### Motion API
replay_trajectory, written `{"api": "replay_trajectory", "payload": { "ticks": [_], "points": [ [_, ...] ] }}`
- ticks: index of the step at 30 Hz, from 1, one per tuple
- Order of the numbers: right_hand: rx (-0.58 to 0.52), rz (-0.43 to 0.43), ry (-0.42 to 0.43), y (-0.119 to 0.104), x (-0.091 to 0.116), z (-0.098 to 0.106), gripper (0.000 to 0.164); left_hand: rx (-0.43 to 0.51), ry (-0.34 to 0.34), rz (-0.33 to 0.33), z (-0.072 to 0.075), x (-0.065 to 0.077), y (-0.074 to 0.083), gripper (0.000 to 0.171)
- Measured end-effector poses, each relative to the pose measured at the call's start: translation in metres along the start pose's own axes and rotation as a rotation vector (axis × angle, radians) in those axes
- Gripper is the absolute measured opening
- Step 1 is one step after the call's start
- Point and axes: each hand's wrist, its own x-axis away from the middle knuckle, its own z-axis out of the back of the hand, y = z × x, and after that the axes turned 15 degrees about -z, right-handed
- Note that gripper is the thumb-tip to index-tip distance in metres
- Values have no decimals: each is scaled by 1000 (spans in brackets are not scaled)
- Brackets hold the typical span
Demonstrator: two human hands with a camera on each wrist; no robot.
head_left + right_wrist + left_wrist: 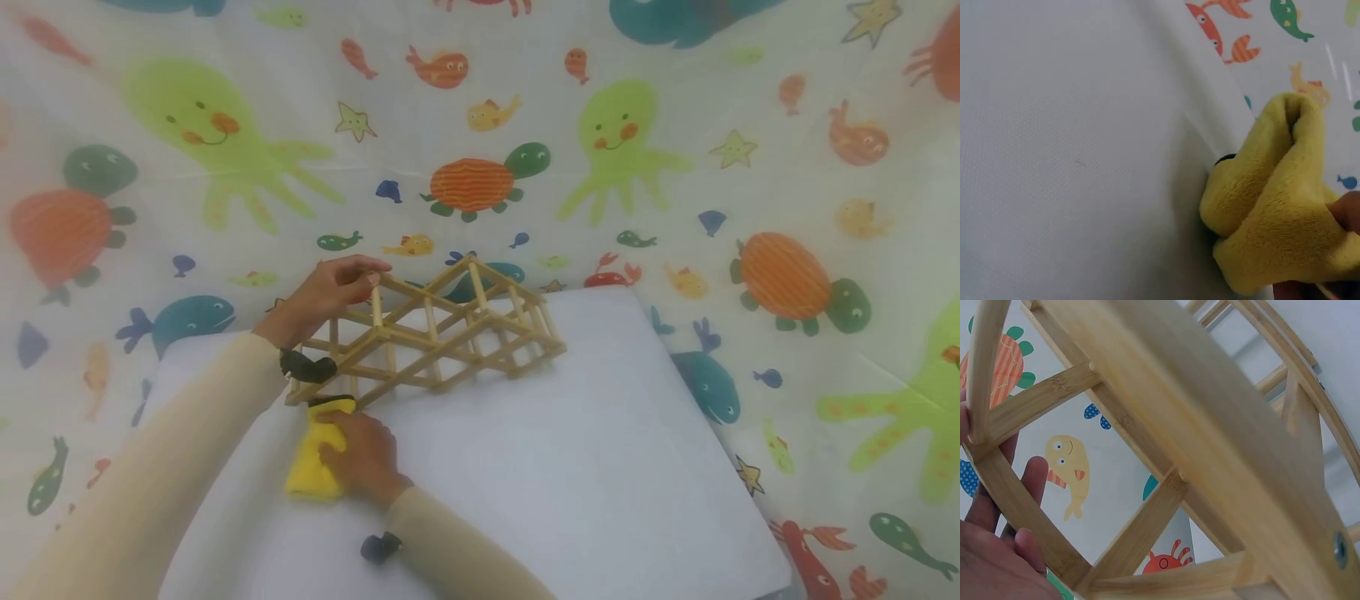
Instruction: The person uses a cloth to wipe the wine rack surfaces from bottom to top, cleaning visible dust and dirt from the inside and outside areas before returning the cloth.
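A light wooden lattice rack [431, 319], made of crossed slats joined by round dowels, stands expanded across the far part of the white tabletop. My left hand [330, 292] grips its upper left corner. In the left wrist view the fingers are around a slat joint beside a dowel, and a thick slat [1147, 394] crosses close to the camera. My right hand [369, 457] holds a bunched yellow cloth [311, 471] with a dark edge, at the rack's lower left end. In the right wrist view the folded cloth [1279, 244] hides most of the fingers.
The white-covered table [585, 467] extends to the right and toward me. Behind and around it hangs a white curtain [405, 150] printed with sea animals. Dark wrist straps show on the left wrist [307, 367] and right wrist [380, 547].
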Motion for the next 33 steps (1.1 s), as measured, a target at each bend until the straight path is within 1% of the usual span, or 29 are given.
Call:
{"api": "replay_trajectory", "payload": {
  "ticks": [2,3,4,9,11,13,17,18,20,22,24,26,27,30,31,33],
  "points": [
    [46,91,-11,0,-1,1,44,-3,1,-4,-1,0,0,37],
    [51,109,-15,1,-2,3,44,-2,1,-6,-1,-1,-1,37],
    [45,101,-19,3,-3,4,43,-2,0,-8,-1,0,-1,37],
    [-4,-69,-6,18,1,10,36,8,-9,-8,-1,0,-2,37],
    [-2,-88,13,22,4,14,37,14,-7,-8,-1,0,-2,37],
    [-18,-96,74,23,9,17,41,15,-8,-12,0,0,-2,37],
    [-120,-104,314,24,14,22,46,13,-14,-15,2,1,-3,38],
    [-149,-103,361,25,14,23,47,8,-10,-16,2,1,-3,38],
    [-192,-92,409,26,14,24,45,1,-1,-13,3,2,-2,38],
    [-193,-91,366,29,13,22,43,-1,4,-8,3,2,-2,38],
    [-190,-100,276,31,13,20,41,2,5,-1,2,3,-2,38],
    [-178,-117,216,34,15,18,40,7,-3,4,0,3,-3,39],
    [-184,-128,199,35,16,17,41,5,-10,6,0,2,-4,39],
    [-225,-154,200,36,19,18,44,9,-10,0,-2,1,-5,39],
    [-233,-156,201,37,20,18,44,7,-7,-1,-3,1,-4,39],
    [-235,-145,177,38,21,20,44,4,0,-1,-3,2,-3,38]
  ]
}}
